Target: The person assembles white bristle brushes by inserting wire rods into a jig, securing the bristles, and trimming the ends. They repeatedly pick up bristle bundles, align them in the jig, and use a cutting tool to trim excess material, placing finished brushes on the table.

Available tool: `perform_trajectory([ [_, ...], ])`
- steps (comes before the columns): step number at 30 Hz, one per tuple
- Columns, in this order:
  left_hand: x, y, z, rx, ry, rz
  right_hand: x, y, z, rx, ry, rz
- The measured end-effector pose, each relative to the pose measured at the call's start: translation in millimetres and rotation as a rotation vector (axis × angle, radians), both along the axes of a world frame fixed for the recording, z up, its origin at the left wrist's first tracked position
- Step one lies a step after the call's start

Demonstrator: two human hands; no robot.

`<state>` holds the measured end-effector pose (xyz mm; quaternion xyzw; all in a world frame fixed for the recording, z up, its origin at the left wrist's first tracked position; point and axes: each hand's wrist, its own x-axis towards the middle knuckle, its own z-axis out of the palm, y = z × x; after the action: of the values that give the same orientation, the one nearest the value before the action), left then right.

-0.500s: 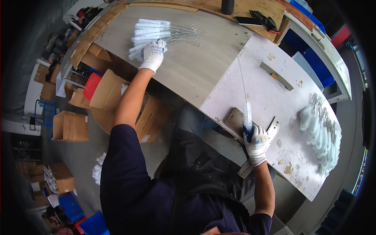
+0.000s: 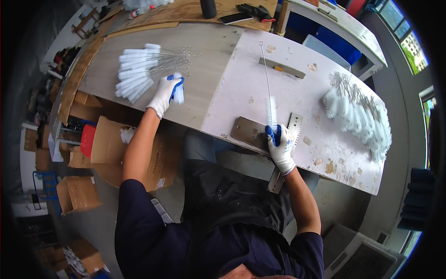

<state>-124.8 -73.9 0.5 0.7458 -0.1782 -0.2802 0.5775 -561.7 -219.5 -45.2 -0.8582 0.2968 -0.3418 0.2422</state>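
Note:
My left hand [image 2: 165,94], in a white and blue glove, grips a white bristle brush [image 2: 178,90] just below a pile of white wire-handled brushes [image 2: 139,69] on the grey table [image 2: 213,56]. My right hand [image 2: 280,145], gloved the same, holds the bristle end of another brush [image 2: 268,88] whose long wire handle lies across the white board [image 2: 297,93] pointing away from me. A flat metal plate [image 2: 248,131] lies just left of that hand, and a perforated metal strip [image 2: 293,124] runs under it.
A heap of white brushes [image 2: 360,118] lies at the board's right end. A metal bar [image 2: 282,68] sits on the board's far side. Cardboard boxes [image 2: 100,149] and a red bin [image 2: 87,140] stand on the floor left. A phone [image 2: 237,17] and dark gloves [image 2: 253,10] lie beyond.
My left hand has pulled back from the pile toward me with a brush in it. The right hand stays in place, holding its brush.

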Motion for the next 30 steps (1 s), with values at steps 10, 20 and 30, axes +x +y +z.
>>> perform_trajectory([
  [10,30.7,-44.0,21.7,0.745,-0.931,-0.168,6.1,2.8,4.4,0.004,0.018,-0.015],
  [20,38.7,-8.5,21.7,0.695,-1.143,-0.117,-10.4,-6.9,7.2,0.278,-0.194,-0.096],
  [30,-19.2,-17.5,-37.5,0.464,-0.714,-0.153,-108.2,-160.8,50.6,1.045,-1.246,-0.391],
])
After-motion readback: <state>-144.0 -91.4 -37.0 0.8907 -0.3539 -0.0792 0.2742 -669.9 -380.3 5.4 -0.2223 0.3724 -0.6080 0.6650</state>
